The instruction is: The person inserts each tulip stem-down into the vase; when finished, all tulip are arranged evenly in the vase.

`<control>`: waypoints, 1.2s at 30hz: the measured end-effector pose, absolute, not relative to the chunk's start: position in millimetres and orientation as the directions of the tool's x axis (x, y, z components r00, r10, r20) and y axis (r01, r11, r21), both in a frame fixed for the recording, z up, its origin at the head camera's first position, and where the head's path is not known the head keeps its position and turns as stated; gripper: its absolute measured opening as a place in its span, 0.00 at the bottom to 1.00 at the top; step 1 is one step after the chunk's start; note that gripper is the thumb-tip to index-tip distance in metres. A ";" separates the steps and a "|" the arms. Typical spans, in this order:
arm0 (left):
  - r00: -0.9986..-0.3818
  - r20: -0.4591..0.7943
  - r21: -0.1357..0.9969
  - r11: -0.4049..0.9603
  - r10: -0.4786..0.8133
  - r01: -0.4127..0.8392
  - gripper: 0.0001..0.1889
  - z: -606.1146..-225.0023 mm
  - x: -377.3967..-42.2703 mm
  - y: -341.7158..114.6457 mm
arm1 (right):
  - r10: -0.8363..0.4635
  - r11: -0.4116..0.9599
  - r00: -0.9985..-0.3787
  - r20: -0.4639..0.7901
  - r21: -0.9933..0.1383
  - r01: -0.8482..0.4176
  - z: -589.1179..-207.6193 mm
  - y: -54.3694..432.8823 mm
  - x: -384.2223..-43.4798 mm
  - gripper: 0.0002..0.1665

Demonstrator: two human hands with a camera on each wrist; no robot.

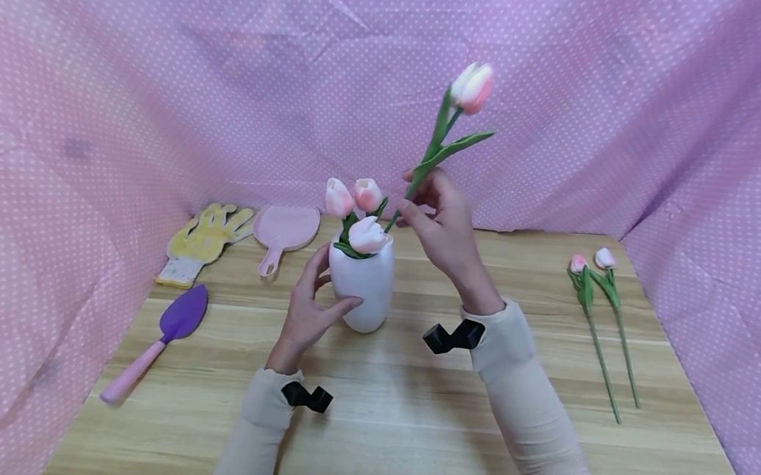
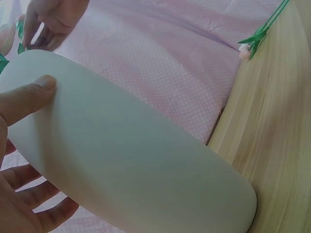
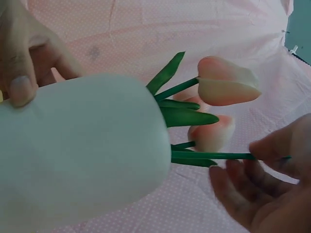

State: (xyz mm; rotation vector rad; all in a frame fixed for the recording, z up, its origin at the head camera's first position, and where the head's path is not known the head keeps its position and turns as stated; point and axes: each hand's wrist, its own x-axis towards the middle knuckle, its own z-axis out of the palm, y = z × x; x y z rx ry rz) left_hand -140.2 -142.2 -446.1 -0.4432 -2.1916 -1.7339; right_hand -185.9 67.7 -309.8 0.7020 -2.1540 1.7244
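A white vase (image 1: 365, 288) stands upright on the table, with several pink-and-white tulips (image 1: 367, 234) showing above its rim. My left hand (image 1: 312, 310) grips the vase's left side, thumb across the front and fingers curled behind. In my right hand (image 1: 444, 223), thumb and fingers pinch the green stem of another tulip (image 1: 472, 88), which leans up to the right. In the right wrist view that stem (image 3: 214, 156) runs from the pinching fingers to the vase mouth, where its lower end is hidden.
Two loose tulips (image 1: 603, 319) lie at the table's right. Over on the left are a purple trowel (image 1: 183, 313) with a pink handle, a yellow-and-white glove (image 1: 201, 243) and a pink dustpan-like scoop (image 1: 286, 229). A dotted pink cloth (image 1: 266, 75) hangs around the table (image 1: 366, 442).
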 end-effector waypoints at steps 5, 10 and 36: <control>-0.908 0.415 0.882 0.222 0.052 0.416 0.50 -446.2 -140.9 -142.7 | -0.428 0.390 -0.854 0.297 -0.791 -0.471 -315.5 71.3 -187.7 0.22; -0.914 0.402 0.889 0.217 0.056 0.404 0.49 -446.7 -141.3 -143.1 | -0.444 0.447 -0.879 0.174 -0.807 -0.385 -322.3 79.8 -186.8 0.38; -0.908 0.416 0.882 0.218 0.054 0.417 0.49 -446.8 -141.1 -141.7 | -0.111 0.362 -0.975 0.190 -0.906 -0.218 -370.6 163.8 -173.0 0.29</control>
